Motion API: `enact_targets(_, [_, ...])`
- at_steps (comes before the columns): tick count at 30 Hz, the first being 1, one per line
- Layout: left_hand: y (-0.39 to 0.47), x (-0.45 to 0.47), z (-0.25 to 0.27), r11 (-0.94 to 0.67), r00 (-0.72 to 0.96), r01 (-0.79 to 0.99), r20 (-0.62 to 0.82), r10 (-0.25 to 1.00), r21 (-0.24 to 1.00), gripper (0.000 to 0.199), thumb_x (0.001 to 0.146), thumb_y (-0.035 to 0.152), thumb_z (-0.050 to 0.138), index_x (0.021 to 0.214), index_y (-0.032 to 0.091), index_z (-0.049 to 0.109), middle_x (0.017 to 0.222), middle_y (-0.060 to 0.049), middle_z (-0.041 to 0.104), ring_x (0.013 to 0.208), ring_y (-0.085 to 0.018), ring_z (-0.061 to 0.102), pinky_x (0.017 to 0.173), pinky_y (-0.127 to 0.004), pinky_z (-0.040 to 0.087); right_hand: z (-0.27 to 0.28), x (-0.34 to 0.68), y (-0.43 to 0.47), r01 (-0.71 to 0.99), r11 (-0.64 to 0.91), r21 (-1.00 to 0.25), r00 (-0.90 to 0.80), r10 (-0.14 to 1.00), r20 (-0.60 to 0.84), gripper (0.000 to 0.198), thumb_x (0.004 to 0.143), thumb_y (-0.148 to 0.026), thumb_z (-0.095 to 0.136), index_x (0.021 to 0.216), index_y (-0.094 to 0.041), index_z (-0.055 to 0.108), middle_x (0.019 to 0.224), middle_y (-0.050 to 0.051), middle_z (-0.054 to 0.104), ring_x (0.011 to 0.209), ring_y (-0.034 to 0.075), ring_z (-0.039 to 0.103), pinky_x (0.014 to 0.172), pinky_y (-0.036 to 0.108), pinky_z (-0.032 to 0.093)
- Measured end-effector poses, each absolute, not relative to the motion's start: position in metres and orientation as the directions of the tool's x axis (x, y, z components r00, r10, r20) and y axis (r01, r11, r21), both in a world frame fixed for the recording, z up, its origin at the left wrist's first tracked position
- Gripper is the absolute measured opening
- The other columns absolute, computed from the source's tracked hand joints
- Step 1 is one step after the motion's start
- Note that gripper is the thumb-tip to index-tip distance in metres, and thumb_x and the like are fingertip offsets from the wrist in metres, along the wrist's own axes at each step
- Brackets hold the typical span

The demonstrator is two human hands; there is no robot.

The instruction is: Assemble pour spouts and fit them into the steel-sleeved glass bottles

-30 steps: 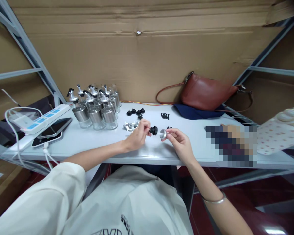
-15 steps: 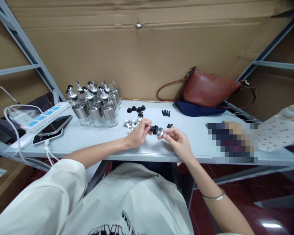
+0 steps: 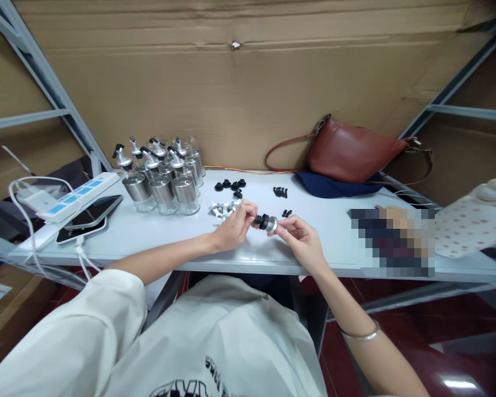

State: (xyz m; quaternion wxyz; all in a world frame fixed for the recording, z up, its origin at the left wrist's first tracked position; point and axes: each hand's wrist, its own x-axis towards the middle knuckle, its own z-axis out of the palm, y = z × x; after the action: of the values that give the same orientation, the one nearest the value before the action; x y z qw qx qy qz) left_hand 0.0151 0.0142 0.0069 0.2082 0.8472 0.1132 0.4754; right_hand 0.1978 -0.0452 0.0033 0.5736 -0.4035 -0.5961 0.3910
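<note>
Both of my hands meet over the front of the table, with a pourer spout (image 3: 271,224) held sideways between them. It has a silver metal body and a ribbed black stopper. My right hand (image 3: 301,241) pinches the silver end. At the other side my left hand (image 3: 238,224) has its fingers closed at the tip of the black stopper; whether a separate small part is there I cannot tell. Just behind my left hand lie silver spout pieces (image 3: 222,209), partly hidden by it. Black stoppers (image 3: 227,185) sit farther back, and small black pieces (image 3: 287,213) lie behind my right hand.
Several glass bottles (image 3: 163,196) with steel bands stand at the back left, some fitted with pourers. More small black caps (image 3: 280,192) lie mid-table. A power strip (image 3: 78,196) and phone (image 3: 93,212) are left; a brown handbag (image 3: 351,149) on dark blue cloth is back right.
My hands stay almost in place around the pourer spout, which has shifted very slightly to the right. The view has moved a little; nothing else differs.
</note>
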Motion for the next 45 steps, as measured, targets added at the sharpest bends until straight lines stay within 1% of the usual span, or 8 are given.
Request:
enact_targets(5, [0.013, 0.015, 0.008, -0.889, 0.536, 0.005, 0.749, 0.39, 0.459, 0.009, 0.096, 0.024, 0.026, 0.09, 0.02, 0.032, 0.09, -0.004, 0.041, 0.075, -0.013, 0.049, 0.066, -0.028, 0.046, 0.002, 0.197, -0.045, 0.061, 0.431, -0.9, 0.02, 0.901, 0.433, 0.031, 0.067, -0.048, 0.073, 0.075, -0.022, 0.061, 0.069, 0.001, 0.067, 0.065, 0.016, 0.063, 0.064, 0.029, 0.05])
enact_targets(16, [0.012, 0.014, 0.006, -0.903, 0.548, 0.035, 0.747, 0.375, 0.428, 0.01, 0.096, 0.023, 0.026, 0.089, 0.02, 0.032, 0.089, -0.006, 0.043, 0.076, -0.014, 0.046, 0.064, -0.028, 0.047, 0.001, 0.196, -0.046, 0.147, 0.455, -0.878, 0.025, 0.886, 0.463, 0.03, 0.068, -0.05, 0.072, 0.073, -0.022, 0.062, 0.072, 0.003, 0.066, 0.068, 0.017, 0.062, 0.068, 0.032, 0.05])
enact_targets(23, [0.011, 0.014, 0.007, -0.874, 0.558, -0.012, 0.728, 0.398, 0.487, 0.009, 0.095, 0.024, 0.029, 0.096, 0.019, 0.037, 0.094, -0.008, 0.051, 0.084, -0.014, 0.053, 0.07, -0.029, 0.051, 0.004, 0.197, -0.047, 0.068, 0.371, -0.926, -0.023, 0.929, 0.37, 0.027, 0.072, -0.045, 0.07, 0.078, -0.021, 0.059, 0.07, 0.003, 0.071, 0.067, 0.018, 0.066, 0.066, 0.031, 0.05])
enact_targets(27, [0.011, 0.01, 0.012, -0.894, 0.556, 0.005, 0.742, 0.374, 0.447, 0.013, 0.094, 0.023, 0.037, 0.103, 0.018, 0.044, 0.098, -0.009, 0.058, 0.091, -0.015, 0.059, 0.08, -0.031, 0.051, 0.005, 0.198, -0.047, 0.074, 0.367, -0.927, 0.0, 0.93, 0.368, 0.029, 0.072, -0.047, 0.07, 0.079, -0.021, 0.058, 0.072, 0.004, 0.072, 0.069, 0.019, 0.067, 0.068, 0.032, 0.051])
enact_targets(31, [0.013, 0.007, 0.017, -0.926, 0.565, 0.052, 0.754, 0.336, 0.374, 0.02, 0.089, 0.023, 0.049, 0.108, 0.017, 0.05, 0.099, -0.009, 0.064, 0.088, -0.015, 0.062, 0.079, -0.031, 0.052, 0.003, 0.198, -0.046, 0.07, 0.386, -0.92, 0.022, 0.921, 0.389, 0.028, 0.071, -0.046, 0.071, 0.078, -0.022, 0.06, 0.073, 0.004, 0.071, 0.069, 0.018, 0.066, 0.069, 0.032, 0.051])
enact_targets(37, [0.017, 0.005, 0.019, -0.942, 0.554, 0.049, 0.776, 0.302, 0.331, 0.019, 0.085, 0.023, 0.058, 0.102, 0.016, 0.06, 0.094, -0.008, 0.07, 0.085, -0.016, 0.065, 0.069, -0.028, 0.053, 0.001, 0.199, -0.044, 0.154, 0.437, -0.886, 0.038, 0.894, 0.447, 0.029, 0.068, -0.05, 0.072, 0.074, -0.023, 0.063, 0.073, 0.003, 0.068, 0.069, 0.018, 0.064, 0.068, 0.033, 0.051])
enact_targets(41, [0.018, 0.004, 0.017, -0.946, 0.558, 0.047, 0.777, 0.292, 0.322, 0.017, 0.084, 0.024, 0.06, 0.099, 0.015, 0.063, 0.091, -0.008, 0.072, 0.08, -0.015, 0.067, 0.07, -0.029, 0.054, 0.002, 0.2, -0.044, 0.184, 0.45, -0.874, 0.021, 0.887, 0.461, 0.03, 0.068, -0.05, 0.072, 0.074, -0.022, 0.065, 0.074, 0.004, 0.068, 0.072, 0.019, 0.063, 0.071, 0.034, 0.051])
enact_targets(45, [0.017, 0.005, 0.015, -0.954, 0.544, -0.01, 0.802, 0.247, 0.301, 0.014, 0.084, 0.021, 0.06, 0.096, 0.014, 0.064, 0.09, -0.009, 0.072, 0.083, -0.016, 0.068, 0.073, -0.029, 0.056, 0.0, 0.201, -0.044, 0.181, 0.452, -0.874, -0.005, 0.889, 0.458, 0.028, 0.069, -0.048, 0.072, 0.074, -0.021, 0.065, 0.073, 0.003, 0.068, 0.069, 0.018, 0.063, 0.069, 0.033, 0.051])
